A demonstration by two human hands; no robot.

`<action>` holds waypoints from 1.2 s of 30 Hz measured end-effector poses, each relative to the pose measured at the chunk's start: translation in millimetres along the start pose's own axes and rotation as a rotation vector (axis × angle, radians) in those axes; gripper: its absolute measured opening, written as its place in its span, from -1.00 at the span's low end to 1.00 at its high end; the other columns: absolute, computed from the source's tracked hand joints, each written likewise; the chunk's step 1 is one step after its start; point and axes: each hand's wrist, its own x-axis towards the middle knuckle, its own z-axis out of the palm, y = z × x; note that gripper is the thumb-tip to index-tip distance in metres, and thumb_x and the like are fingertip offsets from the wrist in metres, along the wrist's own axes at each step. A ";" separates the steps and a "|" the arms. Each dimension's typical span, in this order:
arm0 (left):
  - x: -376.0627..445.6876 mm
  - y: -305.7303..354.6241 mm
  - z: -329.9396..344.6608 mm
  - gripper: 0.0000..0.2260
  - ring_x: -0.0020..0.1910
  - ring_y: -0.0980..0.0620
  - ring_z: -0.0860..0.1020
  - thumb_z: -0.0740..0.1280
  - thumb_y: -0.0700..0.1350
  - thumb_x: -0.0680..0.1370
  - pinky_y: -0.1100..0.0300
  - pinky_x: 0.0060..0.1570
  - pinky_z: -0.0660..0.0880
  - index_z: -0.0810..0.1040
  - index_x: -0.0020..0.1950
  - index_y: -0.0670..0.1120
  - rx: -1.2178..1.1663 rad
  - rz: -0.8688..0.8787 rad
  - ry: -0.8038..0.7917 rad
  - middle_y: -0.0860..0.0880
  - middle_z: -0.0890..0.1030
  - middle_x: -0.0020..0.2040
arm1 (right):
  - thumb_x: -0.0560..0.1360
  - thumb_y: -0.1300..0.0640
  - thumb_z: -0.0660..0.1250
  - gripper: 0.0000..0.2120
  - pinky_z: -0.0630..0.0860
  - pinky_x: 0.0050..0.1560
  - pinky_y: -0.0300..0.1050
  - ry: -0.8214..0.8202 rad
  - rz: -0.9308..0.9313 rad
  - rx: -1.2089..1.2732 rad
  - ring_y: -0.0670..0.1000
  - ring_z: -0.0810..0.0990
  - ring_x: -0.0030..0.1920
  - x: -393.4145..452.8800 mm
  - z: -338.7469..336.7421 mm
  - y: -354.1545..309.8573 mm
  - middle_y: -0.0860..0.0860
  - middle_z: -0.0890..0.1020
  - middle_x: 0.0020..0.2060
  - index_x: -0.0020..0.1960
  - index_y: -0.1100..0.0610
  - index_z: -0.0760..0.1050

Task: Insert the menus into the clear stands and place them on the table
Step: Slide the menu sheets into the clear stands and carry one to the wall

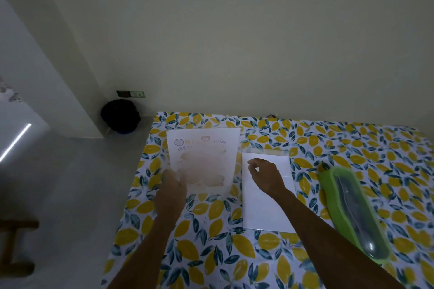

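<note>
One green box (327,183) at right holds dark utensils (352,209) — left hand (170,191) flat on printed menu (204,150), right hand (266,175) curled on blank sheet (265,213) — grip unclear.

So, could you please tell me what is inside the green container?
Inside the green container, through its clear lid, long grey shapes show, perhaps cutlery; blur and glare hide the details.

On the lemon-print table (352,148), the left hand (172,189) overlaps the printed menu (204,148), and the right hand (265,175) curls over a blank sheet (265,209).
</note>
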 end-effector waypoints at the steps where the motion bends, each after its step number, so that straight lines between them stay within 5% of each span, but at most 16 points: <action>1: -8.7 3.1 6.3 -0.42 -0.08 -0.21 0.62 0.07 0.27 0.58 0.03 -0.19 0.51 0.34 0.33 -0.19 0.041 -0.014 -0.024 -0.19 0.63 0.01 | 0.59 0.05 0.24 -0.77 0.54 0.13 -0.01 -0.010 0.007 -0.010 0.06 0.61 0.16 -3.1 -3.1 6.5 0.02 0.68 0.11 0.17 0.03 0.60; 6: -48.9 25.1 37.9 -0.46 -0.21 -0.16 0.62 0.08 0.26 0.59 0.11 -0.33 0.46 0.38 0.36 -0.12 0.184 0.028 -0.122 -0.14 0.64 -0.16 | 0.59 0.04 0.22 -0.78 0.58 0.02 -0.01 -0.043 0.000 -0.055 0.06 0.62 0.11 -22.3 -17.6 40.5 0.00 0.67 0.07 0.16 -0.01 0.58; 11: -82.8 58.0 75.4 -0.54 -0.36 -0.07 0.48 0.01 0.30 0.57 0.07 -0.36 0.47 0.43 0.00 -0.06 0.200 0.107 -0.185 -0.01 0.48 -0.33 | 0.57 0.03 0.24 -0.79 0.57 0.07 -0.03 -0.068 0.015 -0.056 0.05 0.64 0.08 -44.2 -28.6 89.4 0.00 0.70 0.04 0.14 0.00 0.59; 17: -113.6 78.4 126.7 -0.58 0.03 -0.17 0.56 0.11 0.21 0.61 0.05 -0.11 0.43 0.49 0.14 -0.11 0.166 0.077 -0.387 -0.13 0.61 0.01 | 0.54 0.04 0.21 -0.77 0.58 0.03 0.05 -0.174 0.086 0.000 0.13 0.64 0.08 -71.4 -18.0 167.8 0.07 0.69 0.03 0.11 0.03 0.57; 28: -141.5 82.4 178.0 -0.63 0.00 -0.22 0.53 0.26 0.17 0.56 -0.07 0.00 0.52 0.48 0.12 -0.12 0.269 0.068 -0.297 -0.18 0.50 0.07 | 0.47 0.28 0.27 -0.76 0.41 0.02 -0.04 -0.164 0.289 0.119 0.23 0.54 0.14 -91.8 0.2 221.3 0.22 0.57 0.09 0.14 0.24 0.50; 33: -141.2 85.2 175.3 -0.84 -0.04 -0.18 0.54 0.23 -0.13 0.59 0.09 -0.11 0.41 0.45 0.16 -0.09 0.218 0.067 -0.323 -0.20 0.53 0.05 | 0.37 0.41 0.27 -0.58 0.41 -0.07 -0.11 -0.169 0.351 0.215 0.23 0.57 0.14 -95.1 3.3 216.1 0.22 0.61 0.09 0.22 0.26 0.45; 36: -142.0 81.1 164.5 -0.69 -0.07 -0.07 0.49 0.16 -0.34 0.51 0.11 -0.15 0.34 0.44 0.18 -0.06 0.165 0.047 -0.341 -0.14 0.55 0.07 | 0.32 0.45 0.23 -0.52 0.47 -0.06 -0.05 -0.124 0.318 0.232 0.23 0.58 0.11 -103.4 1.6 217.7 0.22 0.63 0.03 0.23 0.23 0.47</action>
